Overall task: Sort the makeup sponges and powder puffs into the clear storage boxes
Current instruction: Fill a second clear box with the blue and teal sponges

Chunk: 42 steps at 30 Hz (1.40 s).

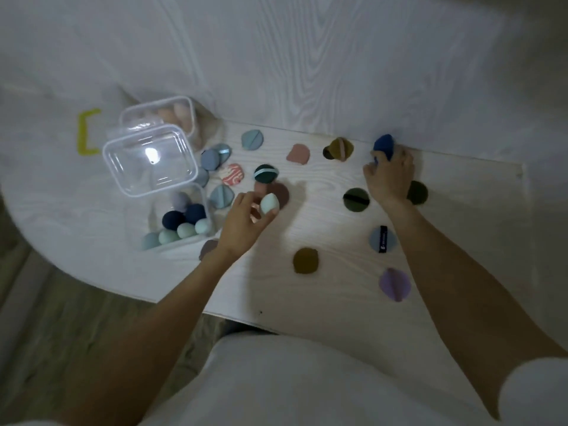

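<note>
A person's left hand (246, 222) pinches a pale mint egg-shaped makeup sponge (270, 203) between thumb and fingertips, just right of an open clear plastic storage box (167, 219) that holds navy, mint and lilac sponges. The right hand (388, 173), reaching to the far edge of the pale wood-grain table (338, 287), closes around a royal-blue sponge (384, 146). Round flat powder puffs lie scattered between and around both hands, among them an olive puff with a black strap (356, 199) beside the right wrist. A second clear box of peach sponges (172, 115) sits behind a clear lid (150, 159).
</note>
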Motion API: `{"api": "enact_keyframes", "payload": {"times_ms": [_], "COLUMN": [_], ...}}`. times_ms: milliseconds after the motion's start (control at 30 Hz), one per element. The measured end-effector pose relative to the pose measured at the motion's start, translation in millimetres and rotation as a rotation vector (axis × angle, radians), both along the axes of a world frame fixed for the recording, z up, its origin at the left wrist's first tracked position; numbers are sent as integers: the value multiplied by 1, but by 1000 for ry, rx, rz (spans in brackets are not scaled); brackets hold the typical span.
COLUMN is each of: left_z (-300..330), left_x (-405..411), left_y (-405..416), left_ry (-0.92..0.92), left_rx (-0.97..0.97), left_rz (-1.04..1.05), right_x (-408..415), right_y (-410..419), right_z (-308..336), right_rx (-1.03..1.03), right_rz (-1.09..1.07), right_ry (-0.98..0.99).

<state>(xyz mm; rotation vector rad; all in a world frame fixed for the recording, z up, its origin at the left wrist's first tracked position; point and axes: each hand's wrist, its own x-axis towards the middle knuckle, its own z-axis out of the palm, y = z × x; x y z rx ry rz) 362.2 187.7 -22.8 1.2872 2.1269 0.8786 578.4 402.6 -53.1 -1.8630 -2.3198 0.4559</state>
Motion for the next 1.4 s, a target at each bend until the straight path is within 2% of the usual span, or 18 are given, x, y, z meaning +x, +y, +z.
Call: {"api": "enact_keyframes", "payload": {"times_ms": [133,233,400,500,600,733,933,1033,1133,1233,1333,1400], "left_z": [12,19,31,31,26,11,-6,-8,-7,-10,-10,-9], "left_x": [-16,-41,-103,-139,-171,-196,-209,-213,-223,-232,-235,-236], "left_y": [-47,-87,-139,-150,-143,-134,-128,-122,-120,-120,-120,-120], "left_ry": [-60,-119,-130,-96,-49,212,236,226,174,-56,-281,-292], "left_rx": [77,126,140,150,138,46,82,86,147,225,324,344], "left_rz": [72,233,474,475,350,127,-5,16,80,143,323,360], "right_x": [-16,-40,-109,-154,-191,-220,-245,-253,-268,-286,-303,-315], "right_y": [-65,-135,-203,-224,-235,-244,-246,-246,-245,-244,-245,-244], "right_z": [22,38,54,62,66,67,60,60,60,60,54,46], "right_rx": [86,-17,-249,-287,-278,-259,-192,-175,-187,-166,-66,-42], "right_rz": [-9,101,272,381,431,431,446,445,450,471,653,762], "right_ry": [304,525,655,617,550,525,464,448,461,452,360,273]}}
